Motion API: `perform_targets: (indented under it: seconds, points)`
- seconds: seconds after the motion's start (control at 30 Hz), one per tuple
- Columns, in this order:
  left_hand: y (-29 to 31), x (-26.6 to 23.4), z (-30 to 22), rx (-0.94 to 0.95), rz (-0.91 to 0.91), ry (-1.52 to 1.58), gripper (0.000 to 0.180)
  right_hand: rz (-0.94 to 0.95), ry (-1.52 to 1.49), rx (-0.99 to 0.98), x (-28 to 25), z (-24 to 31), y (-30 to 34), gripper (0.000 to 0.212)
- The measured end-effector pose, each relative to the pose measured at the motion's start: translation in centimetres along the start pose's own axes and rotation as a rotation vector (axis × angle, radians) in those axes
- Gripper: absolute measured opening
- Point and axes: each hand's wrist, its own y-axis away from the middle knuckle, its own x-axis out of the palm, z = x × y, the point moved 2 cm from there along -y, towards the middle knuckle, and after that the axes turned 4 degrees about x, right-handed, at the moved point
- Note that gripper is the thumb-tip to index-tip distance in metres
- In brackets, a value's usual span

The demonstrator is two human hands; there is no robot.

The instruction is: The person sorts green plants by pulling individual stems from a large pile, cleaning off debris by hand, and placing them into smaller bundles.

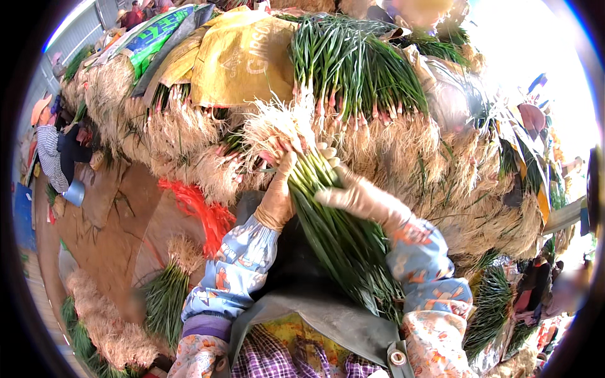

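Observation:
A thick bunch of green garlic (pixel 307 173) slants across in front of me, its pale roots up and its long green leaves trailing down to the right over my dark apron (pixel 302 302). My left hand (pixel 276 196), in a tan glove, grips it from the left just below the pinkish bulbs. On the other side my gloved right hand (pixel 356 189) wraps round the stems, thumb lying across the front. Some fingers of both hands are hidden by the stems. Just beyond the roots, a broad pile of green garlic (pixel 359 69) lies with its roots toward me.
A yellow sack (pixel 236 60) covers part of the pile. Red plastic strips (pixel 203 208) hang at its near left. A finished-looking bundle (pixel 169 293) stands on the brown floor (pixel 116 208), near more bundles (pixel 107 321). Another person (pixel 50 148) sits at the far left by a blue bucket (pixel 74 193).

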Motion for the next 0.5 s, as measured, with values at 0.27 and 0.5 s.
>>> perform_targets:
  seconds: [0.27,0.5]
  points:
    - [0.9,-1.0,-0.4,0.064,-0.227,-0.43,0.061,-0.132,-0.405,0.21,0.3,-2.3,1.0,0.063]
    - [2.0,-2.3,-0.2,0.06,-0.359,-0.337,0.046,-0.223,-0.406,0.204,0.0,-4.2,0.9,0.058]
